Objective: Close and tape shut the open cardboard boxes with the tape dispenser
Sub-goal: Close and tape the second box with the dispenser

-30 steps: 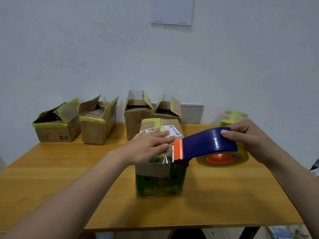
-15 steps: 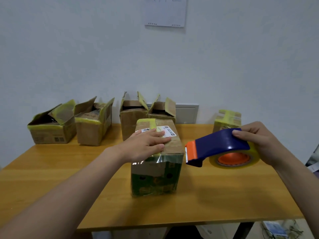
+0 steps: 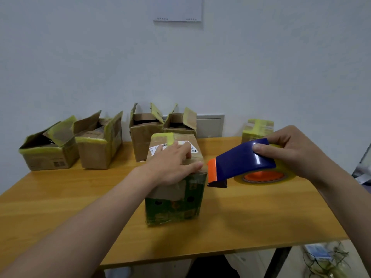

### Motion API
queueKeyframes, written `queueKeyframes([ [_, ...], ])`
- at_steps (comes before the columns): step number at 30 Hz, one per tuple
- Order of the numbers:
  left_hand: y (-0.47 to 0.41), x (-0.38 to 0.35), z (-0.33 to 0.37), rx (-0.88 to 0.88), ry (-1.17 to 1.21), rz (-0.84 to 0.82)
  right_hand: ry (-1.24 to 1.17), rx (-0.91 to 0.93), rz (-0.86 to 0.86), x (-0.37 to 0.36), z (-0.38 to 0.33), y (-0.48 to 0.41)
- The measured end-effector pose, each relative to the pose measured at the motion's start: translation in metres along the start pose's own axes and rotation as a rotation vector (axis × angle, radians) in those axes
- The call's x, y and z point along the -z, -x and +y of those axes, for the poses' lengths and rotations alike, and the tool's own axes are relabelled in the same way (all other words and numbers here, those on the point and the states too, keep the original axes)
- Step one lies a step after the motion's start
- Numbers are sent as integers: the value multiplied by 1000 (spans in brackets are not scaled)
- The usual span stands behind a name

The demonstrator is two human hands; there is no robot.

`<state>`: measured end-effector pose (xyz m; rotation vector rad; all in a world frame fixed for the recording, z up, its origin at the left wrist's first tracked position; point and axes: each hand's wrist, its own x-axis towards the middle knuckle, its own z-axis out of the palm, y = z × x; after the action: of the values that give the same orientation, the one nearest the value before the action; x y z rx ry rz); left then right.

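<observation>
Box in front (image 3: pixel 174 199): centre of frame, upright on the table (image 3: pixel 251 217); flaps closed, white label on top partly covered; lower print green, too blurred to read.
Left hand (image 3: pixel 172 167): flat on the box top, fingers spread and pressing down, gripping nothing; thumb out of sight.
Right hand (image 3: pixel 295 151): right of centre, clamped on the tape dispenser (image 3: pixel 243 161); palm side hidden.
Dispenser: blue shell, orange front edge just right of the box's upper corner; whether touching it, hard to tell; roll (image 3: pixel 263 176) partly hidden under the shell.
Open boxes (image 3: pixel 100 145): four in a row at left and centre rear, flaps up, edged in yellowish tape; contents dark, not readable.
Small box (image 3: pixel 258 128): right rear, closed and taped, lower part hidden by the right hand.
Paper on wall (image 3: pixel 177 9): top centre, cut off by the frame.
Under the table: lower right clutter, indistinct.
</observation>
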<state>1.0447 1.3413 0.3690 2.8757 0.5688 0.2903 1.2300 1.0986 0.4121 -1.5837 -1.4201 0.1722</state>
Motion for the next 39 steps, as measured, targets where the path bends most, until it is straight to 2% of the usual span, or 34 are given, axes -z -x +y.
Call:
queueKeyframes([
  [8,9,2,-13,10,44,16,-28,-31,41,6,4,3],
  [13,7,1,-10,12,24,5,95,-27,-25,-6,-5,-1],
  [15,7,1,-11,15,27,-2,246,6,-34,-15,-20,-7],
  [18,8,2,-13,11,43,-5,854,62,-91,-39,-35,-14],
  [19,9,2,-13,11,51,-10,921,39,-85,-46,-32,-13],
  [21,9,3,-13,10,59,-20,847,-41,-90,-51,-16,-11],
  [24,5,4,-14,19,46,-30,836,-31,-35,-56,1,-11],
  [34,-14,10,-8,52,-89,-97,525,-27,456,-70,12,-21],
  [39,-13,13,-19,188,-63,-199,95,-74,694,-83,15,-37],
])
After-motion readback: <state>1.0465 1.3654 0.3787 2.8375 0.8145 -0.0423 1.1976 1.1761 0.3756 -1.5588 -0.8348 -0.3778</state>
